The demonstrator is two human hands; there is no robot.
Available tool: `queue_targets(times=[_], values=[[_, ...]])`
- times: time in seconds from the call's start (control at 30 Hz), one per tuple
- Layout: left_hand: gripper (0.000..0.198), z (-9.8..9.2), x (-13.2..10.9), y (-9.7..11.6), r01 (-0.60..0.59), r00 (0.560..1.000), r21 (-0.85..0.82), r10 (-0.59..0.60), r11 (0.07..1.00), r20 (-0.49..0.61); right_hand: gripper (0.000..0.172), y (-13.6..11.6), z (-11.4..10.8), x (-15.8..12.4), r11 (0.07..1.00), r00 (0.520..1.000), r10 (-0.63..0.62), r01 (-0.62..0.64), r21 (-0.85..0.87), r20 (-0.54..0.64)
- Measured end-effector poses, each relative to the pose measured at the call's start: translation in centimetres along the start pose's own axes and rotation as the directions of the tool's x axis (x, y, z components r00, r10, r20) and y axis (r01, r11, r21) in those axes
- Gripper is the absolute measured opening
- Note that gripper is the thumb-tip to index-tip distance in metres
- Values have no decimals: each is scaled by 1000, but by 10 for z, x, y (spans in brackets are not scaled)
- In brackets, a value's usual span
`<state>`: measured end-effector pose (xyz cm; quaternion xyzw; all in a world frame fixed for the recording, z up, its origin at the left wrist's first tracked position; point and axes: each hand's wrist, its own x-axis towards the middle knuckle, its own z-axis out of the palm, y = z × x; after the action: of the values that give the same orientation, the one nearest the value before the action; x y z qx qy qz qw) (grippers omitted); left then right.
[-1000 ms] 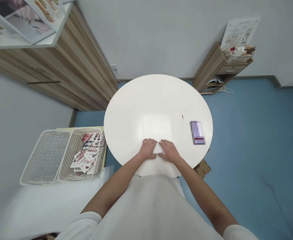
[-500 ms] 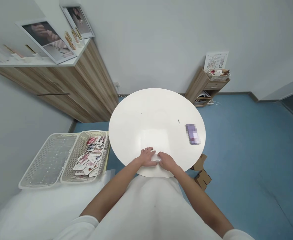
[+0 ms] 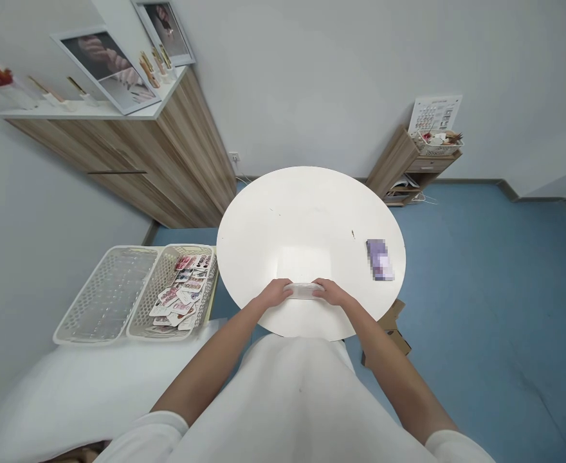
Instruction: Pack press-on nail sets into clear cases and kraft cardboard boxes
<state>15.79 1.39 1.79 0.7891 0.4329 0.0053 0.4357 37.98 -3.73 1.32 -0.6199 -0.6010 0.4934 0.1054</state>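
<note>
A small, pale, partly see-through strip [image 3: 303, 291] lies level between my two hands, near the front edge of the white oval table [image 3: 312, 199]. My left hand [image 3: 278, 292] grips its left end, thumb toward the middle. Its right end is in my right hand [image 3: 328, 292], with the fingers closed round it. Whether the strip touches the table I cannot tell. A bright rectangular patch [image 3: 304, 260] shows on the tabletop just beyond it.
A blurred purple item [image 3: 380, 260] is at the table's right. Two white baskets [image 3: 141, 292] stand to the left, one with printed cards [image 3: 181, 299]. Cardboard [image 3: 399, 341] lies below right. A wooden cabinet [image 3: 167, 173] and a small shelf [image 3: 396, 164] stand behind.
My hands have moved apart, and the strip now shows stretched out between them. My left hand's spread fingers have closed on its end. The view has shifted slightly.
</note>
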Motion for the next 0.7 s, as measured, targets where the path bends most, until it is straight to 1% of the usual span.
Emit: queue_targets(times=[0.13,0.2,0.27,0.37,0.47,0.53,0.6,0.7], values=[[21,-1,5,-13,155,988,-84,-156,984,-6,19,7,0,4,990,995,89,-83,110,-47],[24,0,7,-18,196,979,-117,-200,974,-28,18,9,1,6,983,989,131,-121,135,-71],[24,1,9,-20,238,967,-114,-246,965,-69,16,11,2,9,976,983,166,-151,157,-83],[20,4,13,-21,314,940,-63,-319,947,-120,16,15,4,13,967,965,215,-189,169,-149],[19,7,16,-20,370,919,-13,-368,929,-144,22,18,8,15,964,929,259,-234,122,-264],[18,9,16,-18,398,907,15,-391,917,-160,25,20,11,15,960,905,281,-267,88,-320],[17,11,16,-16,419,898,48,-406,907,-173,26,21,15,15,955,886,295,-286,80,-358],[16,13,14,-12,446,889,126,-422,886,-179,27,20,21,15,955,870,295,-276,105,-395]])
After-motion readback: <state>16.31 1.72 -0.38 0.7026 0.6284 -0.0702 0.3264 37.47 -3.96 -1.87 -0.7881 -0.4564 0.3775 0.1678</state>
